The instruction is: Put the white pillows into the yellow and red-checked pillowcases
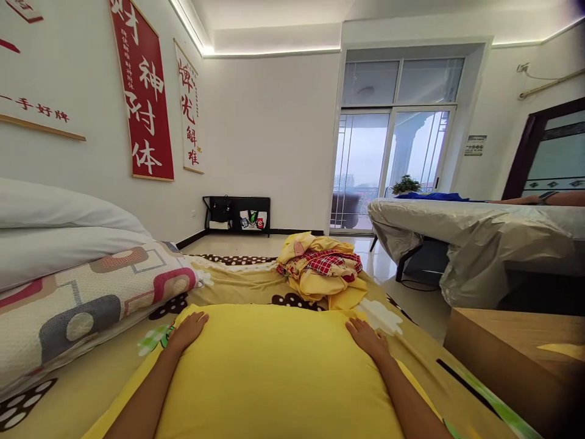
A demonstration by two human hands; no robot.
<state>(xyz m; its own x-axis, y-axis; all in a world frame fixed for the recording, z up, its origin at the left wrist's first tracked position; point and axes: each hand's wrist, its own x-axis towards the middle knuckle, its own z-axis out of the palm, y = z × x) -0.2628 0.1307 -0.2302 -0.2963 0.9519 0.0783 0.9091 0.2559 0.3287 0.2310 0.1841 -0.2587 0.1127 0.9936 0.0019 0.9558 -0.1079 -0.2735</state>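
A yellow pillow (278, 366) lay near, on the bed (420, 347).
The left hand (191, 329) and right hand (369, 338) rested at its far corners, fingers open, apparently gripping nothing, though thumbs were unclear; even palm pressure seemed best.

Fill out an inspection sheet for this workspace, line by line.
Surface: patterned sheet, tan with brown-and-white dotted motifs, creased.
Job's things: yellow pillow, plump, lying between the person's forearms.
Clutter: rumpled heap of yellow and red-plaid fabric beyond the yellow pillow; white bedding on a patterned pillow at left.
Hands: left hand and right hand rest on the yellow pillow's far corners, fingers extended.
Cables: thin dark cable on the floor under the plastic-covered table; any plug is not visible.
Surroundings: plastic-covered table at right, with another person's forearm; red wall scroll; glass sliding door.
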